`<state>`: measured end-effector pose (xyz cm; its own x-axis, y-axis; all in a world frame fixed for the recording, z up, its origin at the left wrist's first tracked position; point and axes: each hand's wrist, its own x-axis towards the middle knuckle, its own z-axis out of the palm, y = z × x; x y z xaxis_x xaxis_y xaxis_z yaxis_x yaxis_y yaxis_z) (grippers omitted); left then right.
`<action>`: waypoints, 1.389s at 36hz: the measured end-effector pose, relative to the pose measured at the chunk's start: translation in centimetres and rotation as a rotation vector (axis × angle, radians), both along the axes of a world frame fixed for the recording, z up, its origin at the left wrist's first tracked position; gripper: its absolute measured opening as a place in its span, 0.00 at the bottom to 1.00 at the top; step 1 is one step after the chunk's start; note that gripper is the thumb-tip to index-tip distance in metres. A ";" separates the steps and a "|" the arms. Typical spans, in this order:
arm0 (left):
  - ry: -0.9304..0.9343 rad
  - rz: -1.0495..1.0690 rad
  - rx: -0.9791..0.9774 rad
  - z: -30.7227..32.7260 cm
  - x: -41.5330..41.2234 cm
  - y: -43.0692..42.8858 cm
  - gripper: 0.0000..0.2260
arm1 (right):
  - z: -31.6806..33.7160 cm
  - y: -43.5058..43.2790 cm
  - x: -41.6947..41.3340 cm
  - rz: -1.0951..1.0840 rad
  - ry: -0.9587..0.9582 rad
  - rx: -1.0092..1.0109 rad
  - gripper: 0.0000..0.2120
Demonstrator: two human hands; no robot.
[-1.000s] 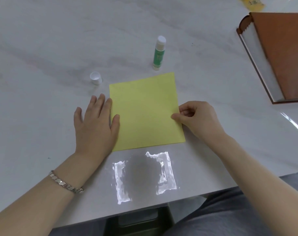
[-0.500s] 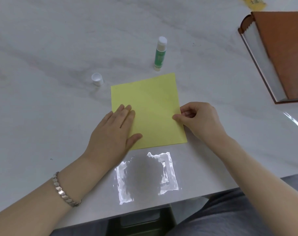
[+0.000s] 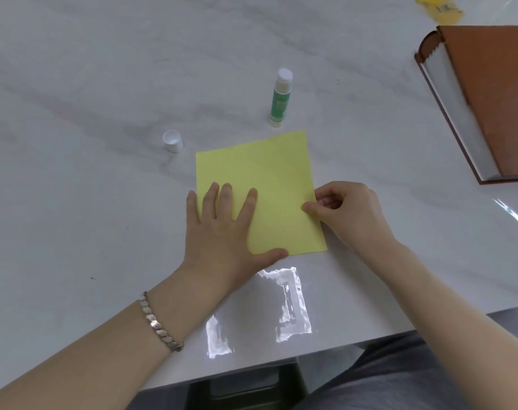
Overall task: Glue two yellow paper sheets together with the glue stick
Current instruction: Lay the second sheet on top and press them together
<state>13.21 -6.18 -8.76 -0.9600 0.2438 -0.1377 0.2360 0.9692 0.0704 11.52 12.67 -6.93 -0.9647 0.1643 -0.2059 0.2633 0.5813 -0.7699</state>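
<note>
A: On the pale, marble-patterned desk (image 3: 74, 202), close to its near edge: locate the yellow rectangular paper sheet (image 3: 275, 173).

B: Located. Lying flat, slightly askew to the desk edge. Cannot tell whether one sheet or two stacked.

A: State the condition of the left hand (image 3: 222, 229).

B: Released. Palm down, with straight, spread fingers pressing the near-left portion of the sheet. Little finger past the left edge, on the desk. Thumb along the near edge. Silver link bracelet (image 3: 158, 324) on the wrist.

A: State the condition of the right hand (image 3: 346, 211).

B: Grasping. Pinching the right edge of the sheet, about midway along it, with the thumb on top and the fingers curled.

A: Confirm the position of the green-and-white cylindrical glue stick (image 3: 280, 99).

B: Upright on the desk, uncapped, just beyond the far-right corner of the sheet. Not touching it.

A: Confirm the position of the white round plastic cap (image 3: 172, 141).

B: Standing on the desk with the open end up, near the far-left corner of the sheet. Apart from both sheet and glue stick.

A: List the remaining items.

B: Brown wooden tray with a pale inner wall (image 3: 488, 99), at the right of the desk, well apart from the sheet. Yellow packet (image 3: 438, 7) at the far right, partly cut off by the frame and too blurred to identify.
</note>
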 end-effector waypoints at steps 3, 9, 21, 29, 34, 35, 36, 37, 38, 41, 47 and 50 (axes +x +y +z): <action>-0.025 0.024 0.001 -0.1 0.0 0.2 0.49 | 0.0 -0.1 0.1 -0.007 0.004 0.008 0.04; 0.022 -0.024 0.163 -1.0 0.1 -0.4 0.37 | -0.4 -1.3 2.9 -0.022 0.227 0.182 0.16; 0.039 -0.034 0.173 -1.3 0.0 -0.5 0.27 | -3.0 -1.7 6.9 0.674 0.357 0.404 0.18; 0.024 -0.036 0.191 -0.5 -0.2 -0.5 0.28 | -2.6 1.7 8.0 0.553 0.382 0.456 0.16; 0.068 -0.061 0.218 -1.2 -0.8 -0.3 0.24 | -0.8 1.0 7.1 0.483 0.337 0.426 0.23; 0.083 -0.065 0.216 -1.4 -0.8 -0.3 0.24 | -0.6 0.5 6.7 0.535 0.300 0.421 0.24; 0.094 -0.069 0.209 -1.6 -0.7 -0.3 0.25 | -0.6 -0.1 6.2 0.603 0.268 0.430 0.24; 0.104 -0.071 0.202 -1.6 -0.7 -0.3 0.26 | -0.9 -0.5 5.8 0.669 0.242 0.458 0.25; 0.115 -0.072 0.196 -1.6 -0.7 -0.2 0.27 | -1.2 -0.9 5.3 0.718 0.226 0.502 0.26; 0.121 -0.074 0.185 -1.7 -0.7 -0.2 0.29 | -2.0 -1.7 3.7 0.745 0.192 0.634 0.27; 0.115 -0.081 0.187 -1.7 -0.7 -0.4 0.29 | -2.5 -2.3 0.7 0.677 0.188 0.708 0.28; 0.112 -0.086 0.193 -1.8 -0.7 -0.4 0.28 | -2.4 -2.4 -0.5 0.686 0.174 0.685 0.35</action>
